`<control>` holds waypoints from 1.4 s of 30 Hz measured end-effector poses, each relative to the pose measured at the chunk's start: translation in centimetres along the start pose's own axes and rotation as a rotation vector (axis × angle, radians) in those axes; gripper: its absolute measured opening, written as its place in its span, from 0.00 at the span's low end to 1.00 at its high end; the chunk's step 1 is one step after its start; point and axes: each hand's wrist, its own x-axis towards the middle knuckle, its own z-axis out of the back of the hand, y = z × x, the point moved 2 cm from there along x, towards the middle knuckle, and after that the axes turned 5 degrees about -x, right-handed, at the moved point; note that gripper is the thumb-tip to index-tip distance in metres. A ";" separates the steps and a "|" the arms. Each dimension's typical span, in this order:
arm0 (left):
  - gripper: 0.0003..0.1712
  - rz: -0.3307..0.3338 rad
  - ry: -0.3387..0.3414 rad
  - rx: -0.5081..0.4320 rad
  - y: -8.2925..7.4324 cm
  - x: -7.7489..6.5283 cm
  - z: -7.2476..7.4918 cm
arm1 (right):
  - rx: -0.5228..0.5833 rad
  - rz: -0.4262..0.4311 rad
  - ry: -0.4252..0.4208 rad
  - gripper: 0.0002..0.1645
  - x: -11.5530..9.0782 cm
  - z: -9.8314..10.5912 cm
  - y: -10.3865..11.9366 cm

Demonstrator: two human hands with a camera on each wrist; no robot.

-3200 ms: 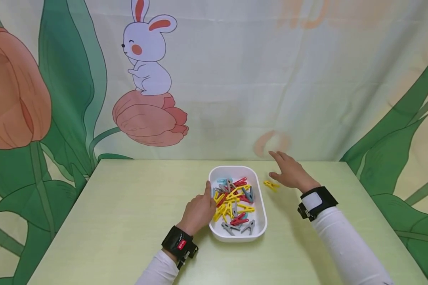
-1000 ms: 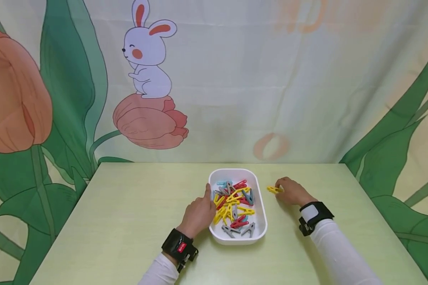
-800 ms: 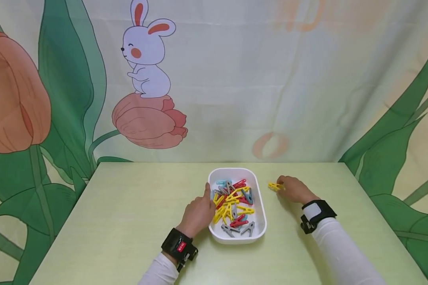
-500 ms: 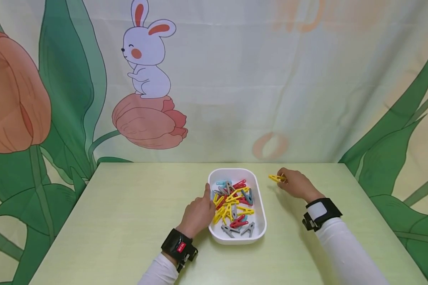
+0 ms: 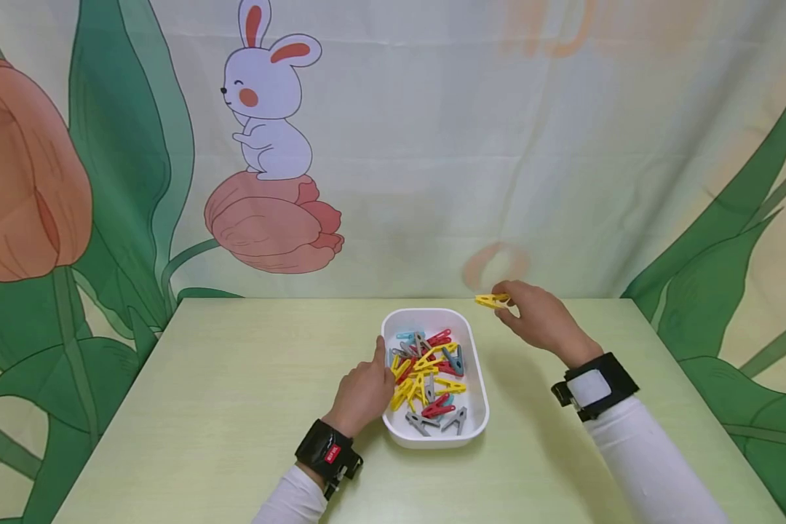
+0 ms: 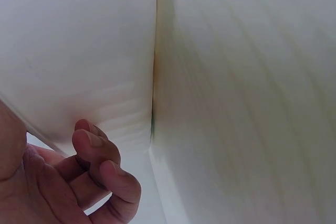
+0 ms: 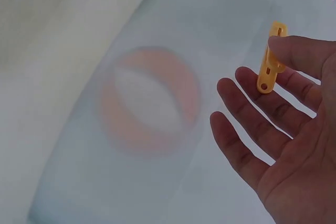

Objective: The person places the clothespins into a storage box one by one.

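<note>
Between thumb and fingers, my right hand (image 5: 542,320) pinches a yellow clothespin (image 5: 491,300) above the table's back edge, beyond the box's right back corner. In the right wrist view, the clothespin (image 7: 272,59) is tipped nearly upright, the other fingers spread apart. A white plastic box (image 5: 479,397) holds several clothespins (image 5: 429,371) in yellow, red, grey and blue. My left hand (image 5: 362,397) grips the box's left rim, one finger stretched along it. From the left wrist, bent fingers (image 6: 113,169) appear beside the box's outer wall; the thumb's hold is mostly hidden.
The pale green table (image 5: 249,393) extends on both sides of the box. Behind it hangs a printed cloth (image 5: 399,145) with a rabbit, tulips and leaves, close to my right hand.
My right hand reached down to the yellow clothespin on the table, pinched it, lifted it, and has moved back and slightly left. The left hand and the box have stayed in place.
</note>
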 end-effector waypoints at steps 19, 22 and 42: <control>0.38 -0.007 -0.003 -0.024 -0.2 -0.3 0.2 | -0.054 0.177 -0.052 0.21 -1.5 1.7 7.6; 0.38 -0.011 -0.004 -0.026 -0.3 -0.4 0.2 | -0.059 0.196 -0.057 0.20 -1.6 1.4 8.0; 0.38 0.002 0.017 -0.040 -0.2 -0.2 0.2 | 0.031 0.236 0.129 0.60 -2.0 -1.1 8.8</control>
